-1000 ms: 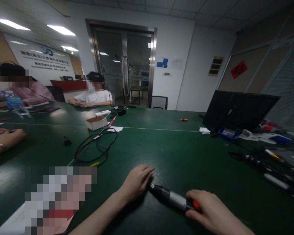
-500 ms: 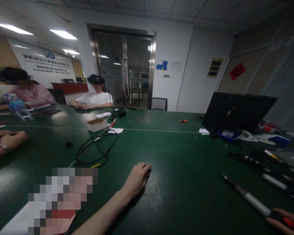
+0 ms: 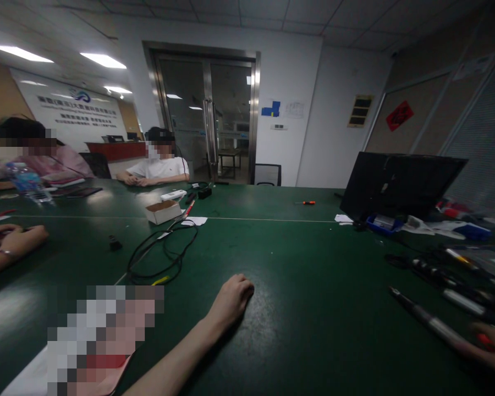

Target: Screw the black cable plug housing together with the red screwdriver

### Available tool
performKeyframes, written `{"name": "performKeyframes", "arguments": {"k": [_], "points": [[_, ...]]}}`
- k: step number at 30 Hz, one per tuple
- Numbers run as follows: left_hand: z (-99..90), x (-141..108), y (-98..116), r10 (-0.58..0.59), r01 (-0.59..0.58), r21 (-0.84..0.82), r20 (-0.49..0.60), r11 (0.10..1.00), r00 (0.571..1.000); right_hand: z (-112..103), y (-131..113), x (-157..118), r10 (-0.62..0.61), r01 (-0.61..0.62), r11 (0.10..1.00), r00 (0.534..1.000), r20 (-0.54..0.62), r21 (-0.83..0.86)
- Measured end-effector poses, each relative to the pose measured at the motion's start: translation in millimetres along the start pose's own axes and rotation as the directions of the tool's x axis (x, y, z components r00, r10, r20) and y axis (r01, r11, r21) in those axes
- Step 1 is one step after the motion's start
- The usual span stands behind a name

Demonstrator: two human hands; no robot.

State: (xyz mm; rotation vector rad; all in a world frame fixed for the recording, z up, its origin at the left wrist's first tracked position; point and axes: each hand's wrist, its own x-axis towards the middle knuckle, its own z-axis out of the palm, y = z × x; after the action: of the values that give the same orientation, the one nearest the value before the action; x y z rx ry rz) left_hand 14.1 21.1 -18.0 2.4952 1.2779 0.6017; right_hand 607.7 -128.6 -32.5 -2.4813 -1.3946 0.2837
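My left hand (image 3: 231, 300) rests on the green table (image 3: 305, 308) with its fingers curled into a loose fist; no object shows in it. At the lower right edge my right hand (image 3: 493, 346) is wrapped round the rear end of a long, slim black and silver tool (image 3: 431, 322) with a tapered tip. Red shows on the tool's rear part, by the fingers. Its tip points forward and to the left, over the table. Motion smears the tool and hand a little, so the tool's exact kind is unclear.
Looped black cable (image 3: 165, 269) and a small open box (image 3: 164, 212) lie left of centre. A dark monitor (image 3: 400, 190) stands right, near a blue tray (image 3: 383, 224). An orange screwdriver (image 3: 308, 203) lies farther back. Another person's hands (image 3: 22, 240) are at left.
My right hand and the long tool have shifted right; the hand has also risen slightly. My left hand's fingers have curled in, while its place is nearly the same.
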Motion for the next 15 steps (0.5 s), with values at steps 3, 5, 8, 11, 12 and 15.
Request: {"name": "performKeyframes", "arguments": {"k": [3,5,8,11,12,15], "points": [[-0.5,0.3,1.2,-0.017,0.017,0.011,0.016,1.0,1.0,-8.5,-81.5,-16.2,-0.178,0.177,0.984,0.984,-0.017,-0.009],[-1.1,0.9,2.4,-0.031,0.03,0.027,0.038,0.999,0.999,-7.9,-149.9,-34.9,-0.249,0.246,0.967,0.968,-0.041,-0.064],[-1.7,2.2,3.9,-0.056,0.052,0.053,0.075,0.997,0.996,0.9,-251.1,-66.6,-0.469,0.473,0.878,0.881,0.065,-0.068],[-1.6,2.3,5.3,-0.079,0.072,0.072,0.104,0.995,0.991,16.8,-330.2,-92.4,-0.638,0.656,0.751,0.75,0.176,-0.07],[-1.5,1.9,5.8,-0.084,0.076,0.075,0.113,0.994,0.99,23.7,-349.8,-98.7,-0.676,0.698,0.712,0.711,0.194,-0.076],[-1.2,-0.7,7.6,-0.086,0.078,0.067,0.134,0.995,0.987,48.5,-388.3,-112.6,-0.768,0.79,0.602,0.612,0.19,-0.112]]}}
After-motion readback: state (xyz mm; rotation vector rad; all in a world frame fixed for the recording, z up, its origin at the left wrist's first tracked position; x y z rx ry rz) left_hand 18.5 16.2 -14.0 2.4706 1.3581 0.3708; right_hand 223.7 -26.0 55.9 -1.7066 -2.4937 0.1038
